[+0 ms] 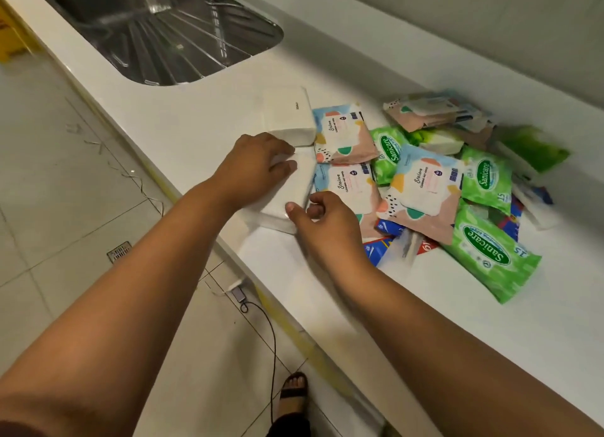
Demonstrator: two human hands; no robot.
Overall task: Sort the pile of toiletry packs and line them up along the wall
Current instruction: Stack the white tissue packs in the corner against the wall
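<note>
Sorting step, early: your left hand (253,168) and right hand (323,222) both clasp white tissue pack (287,191) at worktop (202,110) front edge, beside unsorted pile (451,181). Second white pack (289,116) lies just behind. Next, likely: carry held pack to wall (490,28), start row there.

The counter (359,306) is smooth, glossy white. The sink (157,34) is shiny ribbed metal. The packs (421,188) wear glossy plastic film; the floor (65,191) is smooth tile.
</note>
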